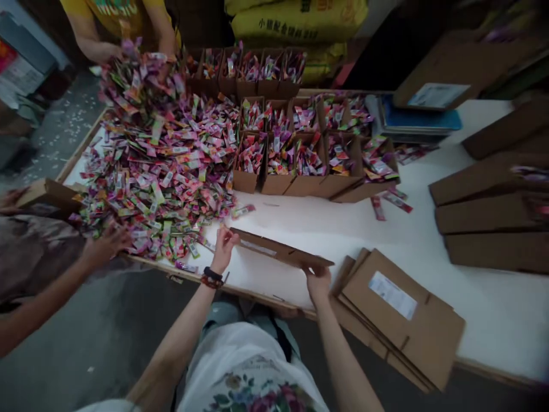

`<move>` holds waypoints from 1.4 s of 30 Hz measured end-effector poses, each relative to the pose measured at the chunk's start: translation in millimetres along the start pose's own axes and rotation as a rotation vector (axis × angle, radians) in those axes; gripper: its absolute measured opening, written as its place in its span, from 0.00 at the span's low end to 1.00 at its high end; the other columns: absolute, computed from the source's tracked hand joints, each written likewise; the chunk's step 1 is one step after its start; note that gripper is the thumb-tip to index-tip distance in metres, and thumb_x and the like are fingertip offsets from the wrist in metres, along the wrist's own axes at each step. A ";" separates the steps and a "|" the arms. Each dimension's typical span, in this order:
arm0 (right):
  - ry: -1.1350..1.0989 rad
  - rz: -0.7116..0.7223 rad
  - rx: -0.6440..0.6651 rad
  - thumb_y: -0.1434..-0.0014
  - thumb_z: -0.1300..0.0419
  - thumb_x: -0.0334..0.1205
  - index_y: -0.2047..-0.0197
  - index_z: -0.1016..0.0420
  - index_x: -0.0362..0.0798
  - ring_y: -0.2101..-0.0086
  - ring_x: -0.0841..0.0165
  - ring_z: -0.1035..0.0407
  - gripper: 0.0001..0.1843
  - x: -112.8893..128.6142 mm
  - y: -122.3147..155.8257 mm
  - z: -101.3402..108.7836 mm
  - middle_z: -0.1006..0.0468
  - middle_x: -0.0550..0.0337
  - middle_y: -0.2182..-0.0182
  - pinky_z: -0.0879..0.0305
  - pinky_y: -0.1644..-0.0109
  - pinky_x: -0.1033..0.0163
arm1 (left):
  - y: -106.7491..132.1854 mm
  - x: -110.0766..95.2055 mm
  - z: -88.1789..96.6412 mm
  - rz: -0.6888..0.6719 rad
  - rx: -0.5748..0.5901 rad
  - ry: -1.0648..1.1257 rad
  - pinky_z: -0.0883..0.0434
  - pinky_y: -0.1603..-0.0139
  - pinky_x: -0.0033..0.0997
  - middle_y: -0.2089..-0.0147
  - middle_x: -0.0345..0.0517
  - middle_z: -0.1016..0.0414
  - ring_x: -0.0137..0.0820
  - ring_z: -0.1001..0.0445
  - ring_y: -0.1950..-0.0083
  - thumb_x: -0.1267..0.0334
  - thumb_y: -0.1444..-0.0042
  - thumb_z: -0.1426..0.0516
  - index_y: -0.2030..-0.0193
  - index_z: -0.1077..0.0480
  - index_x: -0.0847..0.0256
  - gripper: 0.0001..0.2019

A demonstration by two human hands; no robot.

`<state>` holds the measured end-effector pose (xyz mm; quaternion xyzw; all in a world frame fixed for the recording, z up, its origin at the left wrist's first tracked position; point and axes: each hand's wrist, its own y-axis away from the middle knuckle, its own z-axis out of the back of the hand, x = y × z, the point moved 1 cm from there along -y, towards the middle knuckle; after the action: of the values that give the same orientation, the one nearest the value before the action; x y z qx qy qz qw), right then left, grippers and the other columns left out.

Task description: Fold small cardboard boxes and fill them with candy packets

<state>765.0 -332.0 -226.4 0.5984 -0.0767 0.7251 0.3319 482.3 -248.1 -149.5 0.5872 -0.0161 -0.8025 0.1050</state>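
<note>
A flattened cardboard box (281, 250) with a white label is held edge-up over the white table, between my two hands. My left hand (223, 247), with dark bracelets at the wrist, pinches its left end. My right hand (318, 282) grips its right end from below. To the right of my right hand lies a stack of flat cardboard boxes (422, 337), the top one bearing a white label (393, 294). Left of my left hand spreads a big heap of small colourful packets (171, 166). A few loose packets lie between the heap and the held box.
Open cardboard boxes (309, 186) filled with packets stand in rows across the table (309, 217). More brown boxes (484, 217) stand at the right. A co-worker's hand (107, 243) touches the heap at left; another person in yellow (124, 23) handles packets behind. Yellow sacks (295, 26) lie at the back.
</note>
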 end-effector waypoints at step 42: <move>0.865 1.016 1.255 0.56 0.30 0.54 0.33 0.41 0.46 0.32 0.48 0.57 0.51 120.1 42.8 -41.6 0.42 0.44 0.34 0.73 0.32 0.33 | 30.0 1.2 -8.9 -0.552 0.303 -0.847 0.72 0.32 0.64 0.27 0.66 0.61 0.58 0.69 0.26 0.31 0.48 0.49 0.30 0.51 0.65 0.48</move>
<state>698.9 -296.9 -115.2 0.2397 0.2085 0.8534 -0.4132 494.9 -276.8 -149.0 0.2023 -0.0179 -0.9560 -0.2120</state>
